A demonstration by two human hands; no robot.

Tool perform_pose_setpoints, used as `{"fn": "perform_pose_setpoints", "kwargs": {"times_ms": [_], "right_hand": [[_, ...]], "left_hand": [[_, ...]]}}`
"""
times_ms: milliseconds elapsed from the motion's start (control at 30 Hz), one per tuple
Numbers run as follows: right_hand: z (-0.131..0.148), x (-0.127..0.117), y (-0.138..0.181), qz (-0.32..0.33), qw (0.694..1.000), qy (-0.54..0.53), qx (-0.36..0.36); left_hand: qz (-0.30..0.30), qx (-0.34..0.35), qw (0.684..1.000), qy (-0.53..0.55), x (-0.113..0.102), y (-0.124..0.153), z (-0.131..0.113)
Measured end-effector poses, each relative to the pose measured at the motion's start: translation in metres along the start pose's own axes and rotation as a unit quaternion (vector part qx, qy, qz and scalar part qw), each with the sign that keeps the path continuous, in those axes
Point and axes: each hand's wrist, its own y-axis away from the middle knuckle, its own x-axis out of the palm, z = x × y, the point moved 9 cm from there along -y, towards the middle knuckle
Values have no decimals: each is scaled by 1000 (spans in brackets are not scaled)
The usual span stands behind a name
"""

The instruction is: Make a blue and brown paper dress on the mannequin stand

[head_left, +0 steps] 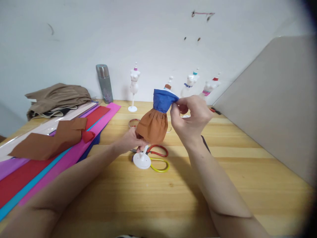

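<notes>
A small white dress form [142,160] leans to the right, its round base toward me. It wears a brown gathered skirt [155,125], a blue top [163,100] and a brown band at the neck. My left hand [132,140] is closed around the stand beneath the skirt, the fingers partly hidden by cloth. With thumb and forefinger, my right hand [192,115] pinches the right edge of the blue top. Behind the base lie scissors with a red handle and a yellow handle [160,165] on the wooden table.
Three more small dress forms stand at the back, one on the left [134,86] and two on the right. Coloured fabric sheets [74,145], folded brown cloth [59,96] and a grey flask [105,84] occupy the left. A pale panel [277,105] borders the right.
</notes>
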Motion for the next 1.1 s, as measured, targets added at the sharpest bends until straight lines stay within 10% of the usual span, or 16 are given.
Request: {"fn": "perform_pose_setpoints", "kwargs": {"times_ms": [167,333,633,933,1100], "right_hand": [[-20,-7,-6,-21,989,-124,74],[-36,9,-10,89,949,-269,141],[-28,18,-4,133,949,-254,127],[-20,78,37,424,777,-382,265],[-13,92,56,481,745,-371,274]], "left_hand": [[9,9,999,-39,-9,-3,2],[8,13,999,-40,-16,-5,3],[-16,6,998,-56,-14,-2,1],[-185,27,977,-105,-49,-6,-7],[-226,25,966,-122,-69,-8,-1]]}}
